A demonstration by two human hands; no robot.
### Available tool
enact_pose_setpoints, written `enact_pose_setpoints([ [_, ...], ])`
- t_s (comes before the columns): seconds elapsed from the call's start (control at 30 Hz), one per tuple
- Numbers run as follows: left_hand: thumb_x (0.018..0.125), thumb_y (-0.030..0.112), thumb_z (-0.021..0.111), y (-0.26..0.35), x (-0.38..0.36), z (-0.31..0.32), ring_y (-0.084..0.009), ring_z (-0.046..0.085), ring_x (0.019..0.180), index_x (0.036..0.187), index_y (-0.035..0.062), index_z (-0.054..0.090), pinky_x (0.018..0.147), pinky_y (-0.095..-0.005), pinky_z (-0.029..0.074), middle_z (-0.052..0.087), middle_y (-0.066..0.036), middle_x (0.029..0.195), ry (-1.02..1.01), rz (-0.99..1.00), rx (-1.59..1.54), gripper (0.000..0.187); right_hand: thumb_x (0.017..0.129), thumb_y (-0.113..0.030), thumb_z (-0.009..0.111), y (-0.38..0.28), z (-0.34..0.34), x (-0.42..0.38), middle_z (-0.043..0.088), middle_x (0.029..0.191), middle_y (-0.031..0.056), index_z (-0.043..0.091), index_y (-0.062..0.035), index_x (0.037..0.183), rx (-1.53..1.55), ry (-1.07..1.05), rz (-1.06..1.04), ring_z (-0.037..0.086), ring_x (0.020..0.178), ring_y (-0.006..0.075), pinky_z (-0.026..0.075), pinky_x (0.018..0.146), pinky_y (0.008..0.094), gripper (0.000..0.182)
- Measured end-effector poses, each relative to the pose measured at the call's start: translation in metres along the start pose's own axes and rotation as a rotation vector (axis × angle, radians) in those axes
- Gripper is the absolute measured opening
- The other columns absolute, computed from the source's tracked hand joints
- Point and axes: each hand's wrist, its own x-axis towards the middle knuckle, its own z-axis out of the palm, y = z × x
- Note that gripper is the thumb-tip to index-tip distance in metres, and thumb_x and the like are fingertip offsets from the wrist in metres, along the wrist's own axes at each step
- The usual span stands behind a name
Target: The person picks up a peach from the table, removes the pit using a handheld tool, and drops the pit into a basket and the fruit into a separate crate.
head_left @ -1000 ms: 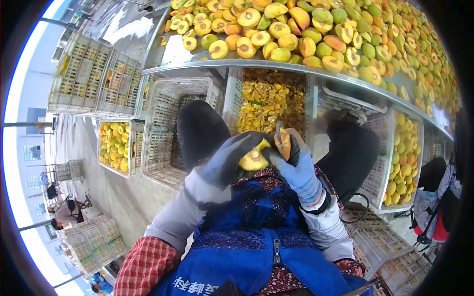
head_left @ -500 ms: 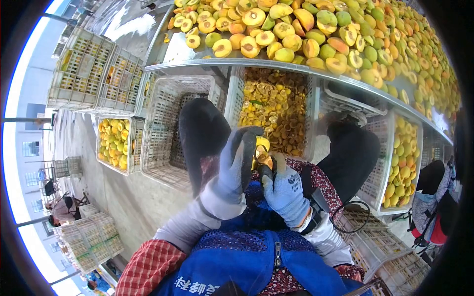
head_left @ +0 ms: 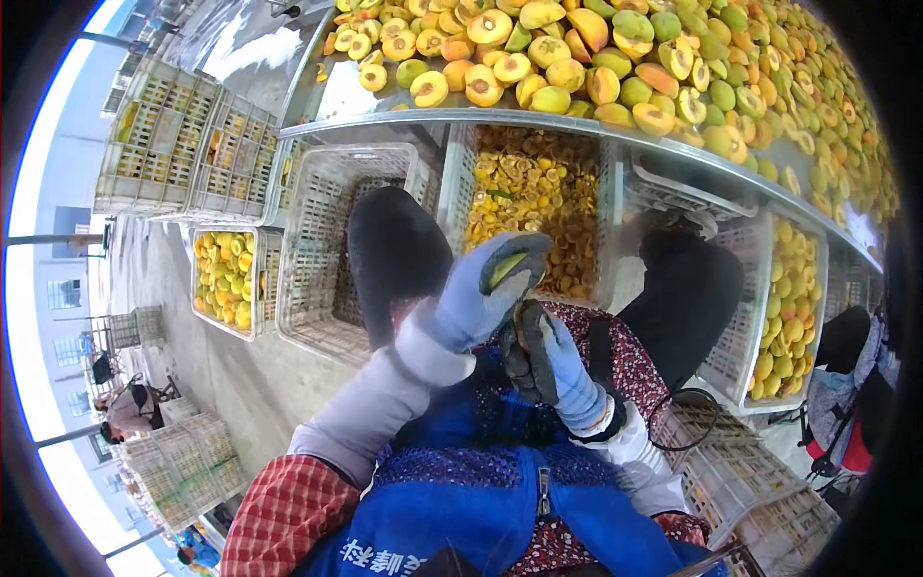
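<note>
My left hand (head_left: 495,284), in a grey glove with dark palm coating, is closed around a yellow-green peach half (head_left: 507,270) above my lap. Only a strip of the fruit shows between the fingers. Just below and to the right, my right hand (head_left: 553,356) is closed in a matching glove, its fingers curled around something I cannot make out. The two hands are close together, near the front of a crate (head_left: 608,216) filled with brownish-yellow peach scraps (head_left: 529,197).
Many halved peaches (head_left: 654,117) cover the metal table (head_left: 385,123) ahead. Left of my knee stands an unfilled white crate (head_left: 312,317); farther left is a crate of peaches (head_left: 223,274). Another peach crate (head_left: 788,317) stands right, near a person (head_left: 851,394). Stacked crates (head_left: 159,135) rise at left.
My left hand has tilted over to the right and wrapped further around the peach, hiding most of it. My right hand has dropped slightly away from the fruit and turned, with its fingers curled.
</note>
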Motion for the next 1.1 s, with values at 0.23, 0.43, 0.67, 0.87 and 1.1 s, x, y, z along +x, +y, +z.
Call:
enact_pose_setpoints([
  [0.23,0.085,0.009,0.049,-0.01,-0.003,0.003,-0.0138,0.056,0.091,0.104,-0.0023,0.058,0.082,-0.026,0.044,0.06,-0.009,0.099,0.064,-0.033,-0.237,0.023,0.089,-0.056,0.035,-0.026,0.009,-0.007,0.034,0.052,-0.0046,0.049,-0.0132,0.091,0.715,-0.327,0.448,0.031,0.037,0.0049,0.026,0.03,0.019,0.045],
  [0.43,0.086,0.013,0.048,-0.003,0.001,-0.01,-0.0152,0.058,0.082,0.1,-0.0024,0.058,0.077,-0.0269,0.045,0.061,-0.008,0.089,-0.062,0.065,0.036,0.023,0.089,-0.056,0.035,-0.01,0.004,0.002,0.036,0.054,-0.0044,0.047,-0.0102,0.099,1.02,-0.666,0.518,0.032,0.038,0.0049,0.028,0.031,0.0194,0.048],
  [0.67,0.091,0.041,0.045,-0.059,-0.003,0.004,-0.0154,0.059,0.067,0.095,0.0048,0.057,0.056,-0.0262,0.048,0.06,-0.007,0.077,0.429,-0.385,-0.892,0.038,0.09,-0.049,0.041,-0.025,-0.014,0.019,0.042,0.059,-0.0017,0.049,-0.0067,0.102,1.058,-0.831,0.221,0.038,0.044,0.0065,0.036,0.036,0.0218,0.045],
  [0.87,0.093,0.034,0.041,-0.014,-0.019,-0.059,-0.0178,0.057,0.089,0.113,0.0011,0.049,0.078,-0.0301,0.048,0.057,-0.008,0.099,0.342,0.21,-0.398,0.039,0.088,-0.054,0.043,0.005,-0.043,0.025,0.044,0.062,-0.001,0.054,-0.0076,0.093,0.925,-0.066,0.471,0.038,0.047,0.0073,0.032,0.036,0.02,0.048],
  [1.1,0.083,0.027,0.059,-0.014,-0.02,-0.184,-0.0311,0.057,0.094,0.115,0.0026,0.051,0.079,-0.0351,0.047,0.056,-0.019,0.105,0.732,-0.098,1.359,0.041,0.087,-0.056,0.043,-0.011,-0.039,0.023,0.042,0.059,-0.0036,0.053,-0.0115,0.09,0.544,0.027,0.395,0.036,0.043,0.0066,0.03,0.035,0.0194,0.046],
])
